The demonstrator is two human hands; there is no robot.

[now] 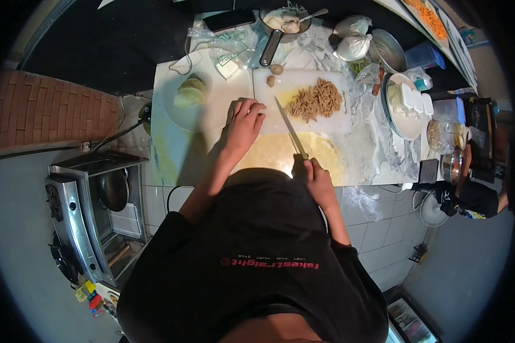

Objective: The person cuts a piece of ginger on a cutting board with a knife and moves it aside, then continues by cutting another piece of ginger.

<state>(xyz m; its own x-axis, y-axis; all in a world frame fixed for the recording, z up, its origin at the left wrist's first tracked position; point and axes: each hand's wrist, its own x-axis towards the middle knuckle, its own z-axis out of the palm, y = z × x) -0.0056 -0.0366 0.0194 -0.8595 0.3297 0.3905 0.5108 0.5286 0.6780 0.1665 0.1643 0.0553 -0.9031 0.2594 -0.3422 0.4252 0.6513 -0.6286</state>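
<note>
In my right hand (319, 180) is the handle of a kitchen knife (289, 123). Its long blade slants up and left across the white cutting board (332, 123), left of a heap of chopped brown strips (316, 102). My left hand (246, 126) rests at the board's left edge, fingers bent and slightly apart, nothing visible in them. Two small round brown pieces (273, 74) lie near the board's top edge. Left of that hand, a pale green cut cabbage (190, 94) sits on a large white round plate (174, 117), with a white block (228, 68) near its upper rim.
A pan (272, 47) holding pale food and a spoon stands behind the board. Plastic bags (352, 46), a metal bowl (387, 50) and a plate with white containers (405, 128) line the right. A stove (68, 214) is lower left; another person (475, 197) is far right.
</note>
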